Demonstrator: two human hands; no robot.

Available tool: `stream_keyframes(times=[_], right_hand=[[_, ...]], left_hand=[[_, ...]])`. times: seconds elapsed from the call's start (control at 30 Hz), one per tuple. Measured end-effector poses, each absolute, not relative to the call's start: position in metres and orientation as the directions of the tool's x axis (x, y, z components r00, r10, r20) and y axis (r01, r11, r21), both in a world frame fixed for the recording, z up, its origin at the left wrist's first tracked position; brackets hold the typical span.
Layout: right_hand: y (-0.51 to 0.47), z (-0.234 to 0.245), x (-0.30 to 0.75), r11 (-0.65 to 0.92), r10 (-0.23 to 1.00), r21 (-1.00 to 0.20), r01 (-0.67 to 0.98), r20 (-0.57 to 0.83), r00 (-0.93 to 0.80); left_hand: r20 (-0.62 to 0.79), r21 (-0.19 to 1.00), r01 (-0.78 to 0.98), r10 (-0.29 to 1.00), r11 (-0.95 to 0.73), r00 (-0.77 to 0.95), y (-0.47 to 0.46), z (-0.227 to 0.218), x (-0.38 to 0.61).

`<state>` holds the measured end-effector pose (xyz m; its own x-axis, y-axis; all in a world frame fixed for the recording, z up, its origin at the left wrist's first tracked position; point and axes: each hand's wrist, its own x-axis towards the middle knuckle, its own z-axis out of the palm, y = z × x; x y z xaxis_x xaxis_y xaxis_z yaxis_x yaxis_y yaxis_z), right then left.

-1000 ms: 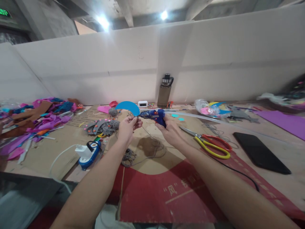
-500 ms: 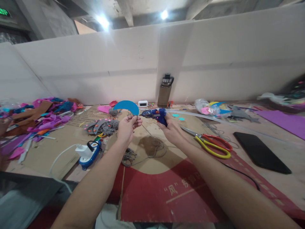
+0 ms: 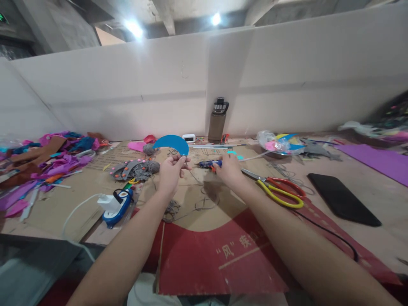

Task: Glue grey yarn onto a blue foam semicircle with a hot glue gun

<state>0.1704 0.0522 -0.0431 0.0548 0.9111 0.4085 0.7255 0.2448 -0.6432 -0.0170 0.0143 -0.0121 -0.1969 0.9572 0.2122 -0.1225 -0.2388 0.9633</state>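
My left hand pinches one tip of a blue crescent-shaped piece, which arches up and to the left. Grey yarn trails from below these fingers to a loose tangle on the cardboard. A blue hot glue gun is under my right hand, its dark nozzle pointing left, low over the cardboard. My fingers wrap its body and hide the handle. Just right of this hand lie scissors with one red and one yellow handle.
Cardboard with a red printed edge covers the table front. A blue-and-white power strip, grey yarn with orange beads and colourful scraps lie left. A bottle stands behind; a black phone lies right.
My right hand has lowered the glue gun toward the cardboard, and its nozzle has drawn away from my left hand. My left hand still holds the blue crescent. The view shifted slightly.
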Motion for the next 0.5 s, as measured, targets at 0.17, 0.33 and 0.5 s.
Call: stream_keyframes(times=[0.17, 0.33, 0.5], right_hand=[[0.018, -0.025, 0.128, 0.402, 0.895, -0.915, -0.036, 0.401, -0.196], [0.008, -0.02, 0.11, 0.231, 0.931, -0.95, -0.21, 0.278, -0.236], [0.017, -0.016, 0.122, 0.321, 0.945, -0.947, -0.029, 0.322, -0.052]], left_hand=[[0.341, 0.936, 0.197, 0.884, -0.29, -0.319, 0.009, -0.012, -0.014], [0.315, 0.948, 0.151, 0.897, -0.281, -0.31, 0.008, -0.011, -0.014], [0.257, 0.958, -0.083, 0.949, -0.275, -0.183, 0.012, -0.014, -0.012]])
